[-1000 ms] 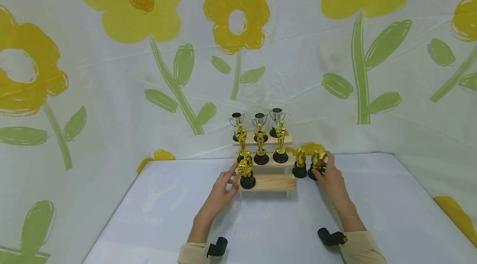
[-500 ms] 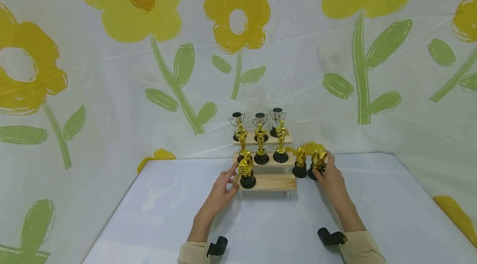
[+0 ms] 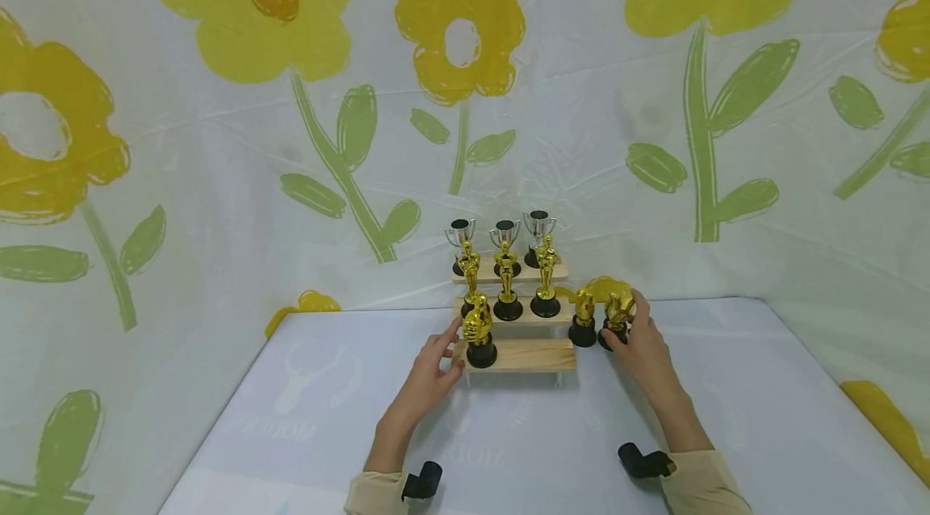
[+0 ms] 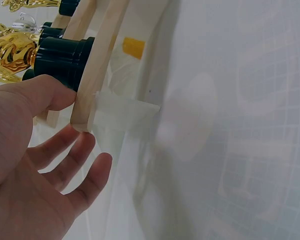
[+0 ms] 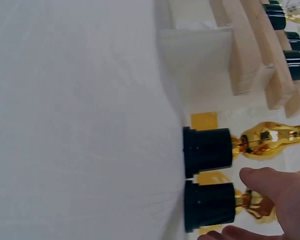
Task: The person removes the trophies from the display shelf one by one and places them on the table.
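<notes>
In the head view, my left hand (image 3: 421, 382) is at the left end of the wooden stand's lowest board (image 3: 538, 355). Its thumb (image 4: 55, 95) and a finger hold the board's end; the other fingers hang loosely curled. Beside the thumb stands a gold thumbs-up trophy (image 3: 478, 329) with a black base (image 4: 62, 62). To the right of the stand, two black-based gold trophies stand upright on the table. My right hand (image 3: 647, 353) curls round the right one (image 3: 616, 311), its thumb (image 5: 262, 180) in front of the gold part. The left one (image 5: 270, 140) stands close beside it.
Silver cup trophies (image 3: 504, 232) line the stand's top board; gold figure trophies (image 3: 506, 277) stand on the middle one. The white table (image 3: 320, 410) meets a flower-printed cloth (image 3: 567, 144) behind. Black wrist straps or mounts (image 3: 643, 462) are by both sleeves.
My right thumb has shifted slightly left across the right trophy, spreading a little farther from the index finger. My left hand and the trophies have not visibly moved.
</notes>
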Demonstrator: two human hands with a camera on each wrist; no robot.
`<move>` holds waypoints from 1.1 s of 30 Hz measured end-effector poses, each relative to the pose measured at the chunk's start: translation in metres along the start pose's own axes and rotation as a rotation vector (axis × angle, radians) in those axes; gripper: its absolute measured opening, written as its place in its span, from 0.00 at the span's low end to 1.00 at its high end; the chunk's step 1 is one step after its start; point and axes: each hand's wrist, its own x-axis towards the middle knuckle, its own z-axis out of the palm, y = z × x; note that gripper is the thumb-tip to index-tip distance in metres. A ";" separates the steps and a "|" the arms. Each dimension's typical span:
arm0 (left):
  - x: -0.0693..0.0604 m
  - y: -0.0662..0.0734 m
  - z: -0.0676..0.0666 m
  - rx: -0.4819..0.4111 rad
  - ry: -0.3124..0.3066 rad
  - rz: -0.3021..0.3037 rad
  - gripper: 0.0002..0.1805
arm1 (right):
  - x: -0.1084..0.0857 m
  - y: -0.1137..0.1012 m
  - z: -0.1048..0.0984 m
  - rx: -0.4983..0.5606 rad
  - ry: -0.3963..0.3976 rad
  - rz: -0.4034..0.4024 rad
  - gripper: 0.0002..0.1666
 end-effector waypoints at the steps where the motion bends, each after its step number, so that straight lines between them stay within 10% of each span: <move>1: 0.000 0.000 0.000 0.001 0.001 -0.002 0.42 | 0.000 -0.001 -0.002 -0.004 0.001 -0.002 0.55; 33: -0.001 0.001 0.000 -0.009 -0.005 -0.007 0.41 | -0.017 -0.068 -0.046 -0.035 0.043 -0.050 0.49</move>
